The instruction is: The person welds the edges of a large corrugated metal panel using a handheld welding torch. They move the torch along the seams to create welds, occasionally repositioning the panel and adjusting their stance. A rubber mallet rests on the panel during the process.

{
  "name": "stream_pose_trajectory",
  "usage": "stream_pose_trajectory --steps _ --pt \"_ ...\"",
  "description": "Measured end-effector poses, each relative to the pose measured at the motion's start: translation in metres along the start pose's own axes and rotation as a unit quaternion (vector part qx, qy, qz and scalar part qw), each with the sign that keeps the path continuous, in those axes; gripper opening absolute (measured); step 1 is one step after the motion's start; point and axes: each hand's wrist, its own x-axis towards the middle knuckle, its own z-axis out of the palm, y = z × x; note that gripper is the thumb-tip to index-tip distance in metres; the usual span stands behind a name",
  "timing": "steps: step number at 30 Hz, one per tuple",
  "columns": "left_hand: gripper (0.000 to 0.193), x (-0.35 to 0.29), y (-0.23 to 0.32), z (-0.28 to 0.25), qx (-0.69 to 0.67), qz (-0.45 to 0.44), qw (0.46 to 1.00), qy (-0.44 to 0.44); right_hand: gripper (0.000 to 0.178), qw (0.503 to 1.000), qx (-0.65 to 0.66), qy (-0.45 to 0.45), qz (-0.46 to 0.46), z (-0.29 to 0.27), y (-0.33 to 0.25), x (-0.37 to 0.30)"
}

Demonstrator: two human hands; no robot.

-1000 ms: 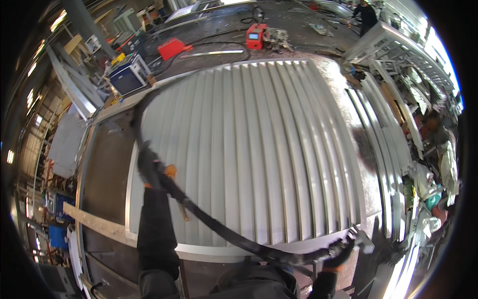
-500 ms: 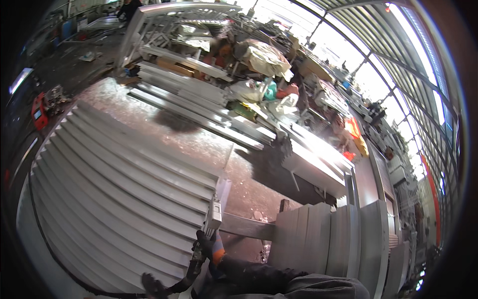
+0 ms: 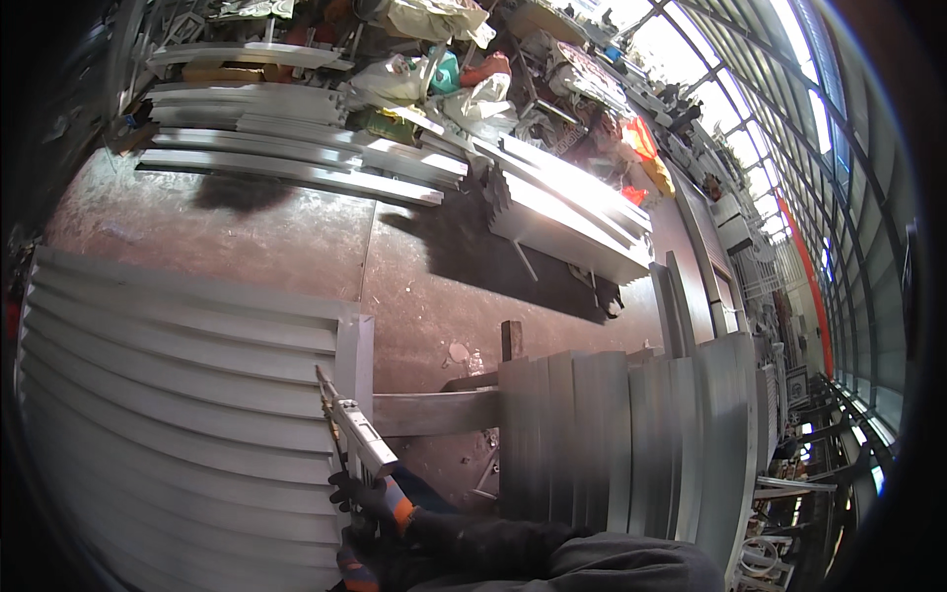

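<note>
My right hand (image 3: 367,496), in a black glove with an orange cuff, is closed round the lower end of a silver, box-bodied welding gun (image 3: 363,434). The gun's thin tip points up and left, over the right edge of a ridged grey metal panel (image 3: 178,395). Just below, near the lower edge of the view, my left hand (image 3: 361,549) is close against the right one, also gloved in black. Its fingers are mostly hidden, so its hold cannot be made out.
Grey metal profiles (image 3: 567,434) stand side by side on the right. A metal bar (image 3: 434,412) spans between them and the panel. Across the floor (image 3: 395,286) lie long silver profiles (image 3: 296,163), with bags and scrap (image 3: 424,79) heaped behind.
The view has swung right and down, so the surroundings shift left and upward. The gun now tilts more to the left. My left hand, spread apart before, has come in beside my right.
</note>
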Motion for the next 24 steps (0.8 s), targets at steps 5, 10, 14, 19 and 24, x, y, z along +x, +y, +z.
stream_pose_trajectory --steps 5,10,14,19,24 --pt "0.052 0.017 0.028 -0.012 -0.134 -0.049 0.973 -0.179 0.051 0.964 0.157 -0.207 0.048 -0.024 -0.032 0.007" --pt "0.056 0.026 0.057 -0.005 0.261 0.064 0.962 0.047 0.060 0.983 0.097 -0.130 -0.086 -0.001 -0.052 0.016" --pt "0.067 0.030 0.083 -0.001 0.347 0.064 0.923 0.151 0.039 0.989 -0.082 0.005 -0.124 0.043 -0.058 0.020" --pt "0.066 0.003 0.131 -0.010 0.330 0.141 0.896 0.261 0.045 0.963 0.151 -0.201 -0.101 0.069 -0.066 0.029" --pt "0.056 -0.017 0.154 -0.034 0.224 0.156 0.948 0.164 0.046 0.799 0.287 -0.527 -0.038 0.072 -0.092 0.038"
